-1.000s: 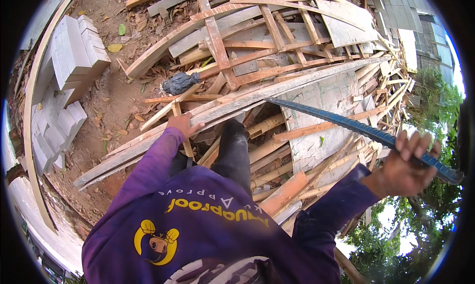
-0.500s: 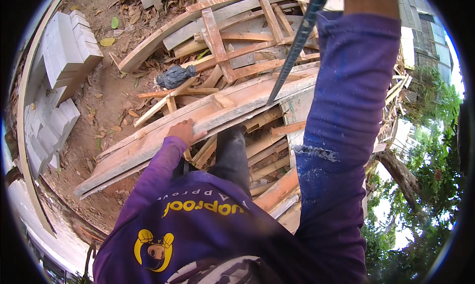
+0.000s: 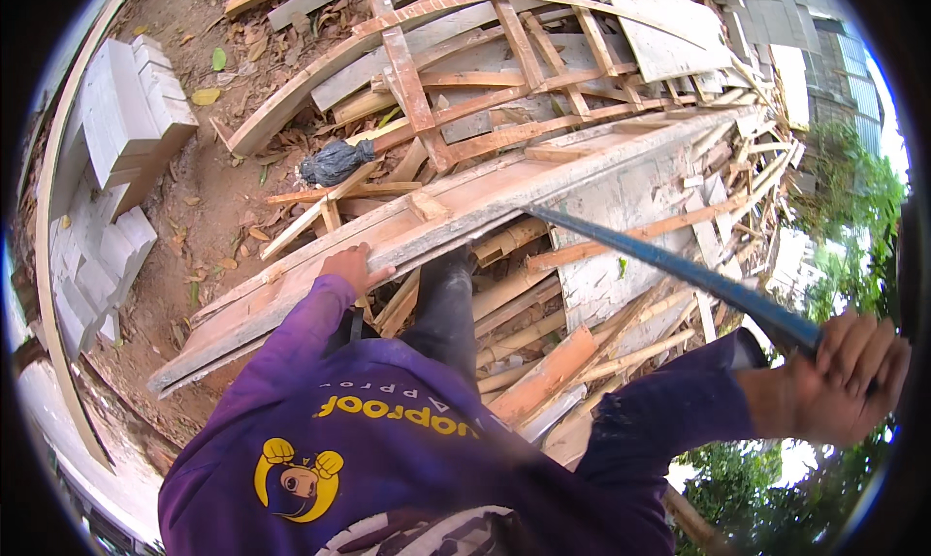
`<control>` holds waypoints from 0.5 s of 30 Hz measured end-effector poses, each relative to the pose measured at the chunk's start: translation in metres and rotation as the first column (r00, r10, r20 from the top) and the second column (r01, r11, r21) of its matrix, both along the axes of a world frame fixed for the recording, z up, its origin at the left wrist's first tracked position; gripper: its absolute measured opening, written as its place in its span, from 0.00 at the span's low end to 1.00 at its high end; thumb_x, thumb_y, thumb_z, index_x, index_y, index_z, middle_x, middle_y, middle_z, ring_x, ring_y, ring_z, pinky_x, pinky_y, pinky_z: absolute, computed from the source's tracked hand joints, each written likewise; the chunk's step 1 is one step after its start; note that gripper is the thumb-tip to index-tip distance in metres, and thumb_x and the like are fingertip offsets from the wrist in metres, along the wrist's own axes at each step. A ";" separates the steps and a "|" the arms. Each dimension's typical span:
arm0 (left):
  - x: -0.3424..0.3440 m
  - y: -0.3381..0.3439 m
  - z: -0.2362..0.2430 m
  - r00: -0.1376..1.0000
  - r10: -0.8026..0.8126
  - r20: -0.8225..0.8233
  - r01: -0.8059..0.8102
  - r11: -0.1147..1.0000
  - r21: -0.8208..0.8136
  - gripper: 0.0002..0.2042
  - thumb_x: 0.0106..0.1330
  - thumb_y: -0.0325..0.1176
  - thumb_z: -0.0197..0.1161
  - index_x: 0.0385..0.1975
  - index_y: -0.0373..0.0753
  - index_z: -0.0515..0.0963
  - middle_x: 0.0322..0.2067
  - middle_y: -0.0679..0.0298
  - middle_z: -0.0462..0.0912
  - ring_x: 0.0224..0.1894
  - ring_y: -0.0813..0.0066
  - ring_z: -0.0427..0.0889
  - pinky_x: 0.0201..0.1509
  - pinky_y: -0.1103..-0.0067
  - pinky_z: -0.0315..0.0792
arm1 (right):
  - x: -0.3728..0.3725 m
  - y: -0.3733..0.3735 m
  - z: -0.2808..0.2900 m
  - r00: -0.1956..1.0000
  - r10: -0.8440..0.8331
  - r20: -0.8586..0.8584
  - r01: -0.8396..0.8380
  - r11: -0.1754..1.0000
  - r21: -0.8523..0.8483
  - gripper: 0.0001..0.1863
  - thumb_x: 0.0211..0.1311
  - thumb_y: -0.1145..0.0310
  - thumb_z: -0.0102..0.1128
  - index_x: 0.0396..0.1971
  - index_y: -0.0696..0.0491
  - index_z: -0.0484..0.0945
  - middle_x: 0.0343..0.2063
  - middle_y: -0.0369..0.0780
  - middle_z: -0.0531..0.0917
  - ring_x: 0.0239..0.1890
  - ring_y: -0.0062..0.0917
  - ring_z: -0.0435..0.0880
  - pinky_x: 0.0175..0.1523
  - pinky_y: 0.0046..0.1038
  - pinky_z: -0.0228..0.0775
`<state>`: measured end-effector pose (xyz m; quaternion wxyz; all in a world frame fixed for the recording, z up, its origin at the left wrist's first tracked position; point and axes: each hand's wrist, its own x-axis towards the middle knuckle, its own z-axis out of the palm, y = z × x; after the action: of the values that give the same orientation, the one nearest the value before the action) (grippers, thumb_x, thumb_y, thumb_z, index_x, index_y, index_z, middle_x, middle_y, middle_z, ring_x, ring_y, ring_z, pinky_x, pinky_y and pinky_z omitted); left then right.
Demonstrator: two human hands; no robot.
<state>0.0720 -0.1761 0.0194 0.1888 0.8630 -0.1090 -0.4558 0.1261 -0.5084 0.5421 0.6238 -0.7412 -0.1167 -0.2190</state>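
A long, weathered wooden frame (image 3: 291,301), with raised edges and short cross blocks, lies slantwise before me. My left hand (image 3: 347,265) grips its near edge, the fingers over the top and the thumb along the side. My right hand (image 3: 861,377) is closed round the end of a long blue crowbar (image 3: 669,263), out at the far right. The bar slopes down to the left, and its tip meets the frame's near edge, to the right of my left hand. How deep the tip sits there is hidden.
Loose boards and nailed battens (image 3: 417,81) pile up beyond the frame. Bamboo poles and planks (image 3: 543,372) lie on its near side, by my leg (image 3: 441,304). A dark plastic bundle (image 3: 335,163) rests on the dirt. Pale stacked blocks (image 3: 126,110) stand at the left.
My right hand has swung down and out to the right, bringing the crowbar from steep to a low slant. The bar's tip and my left hand have stayed nearly in place.
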 end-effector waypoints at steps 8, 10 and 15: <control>-0.032 -0.018 0.001 1.000 -0.015 -0.027 0.016 0.999 0.036 0.42 0.64 0.74 0.56 0.60 0.37 0.75 0.51 0.48 0.85 0.54 0.51 0.85 0.57 0.62 0.78 | -0.041 -0.007 -0.023 0.980 -0.118 0.163 0.121 0.993 -0.008 0.13 0.70 0.68 0.46 0.22 0.47 0.62 0.09 0.28 0.61 0.08 0.13 0.57 0.17 0.17 0.52; -0.032 -0.018 -0.005 0.999 -0.017 0.050 0.015 0.999 0.035 0.42 0.65 0.74 0.55 0.60 0.37 0.75 0.50 0.48 0.86 0.53 0.50 0.85 0.56 0.61 0.78 | -0.065 -0.014 -0.023 0.974 -0.069 0.216 0.063 0.997 0.035 0.14 0.69 0.66 0.48 0.21 0.46 0.62 0.08 0.26 0.61 0.07 0.11 0.58 0.16 0.17 0.52; -0.010 -0.009 -0.007 0.997 0.008 0.079 -0.009 1.000 0.017 0.40 0.66 0.71 0.58 0.60 0.36 0.75 0.47 0.43 0.86 0.51 0.44 0.85 0.56 0.58 0.77 | -0.090 -0.032 -0.030 0.976 -0.025 0.217 0.010 0.997 0.070 0.19 0.79 0.48 0.47 0.29 0.43 0.66 0.14 0.27 0.61 0.11 0.15 0.61 0.18 0.24 0.61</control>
<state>0.0623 -0.1853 0.0126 0.1788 0.8823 -0.1088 -0.4216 0.0361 -0.5403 0.5119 0.6302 -0.6919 -0.1702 -0.3084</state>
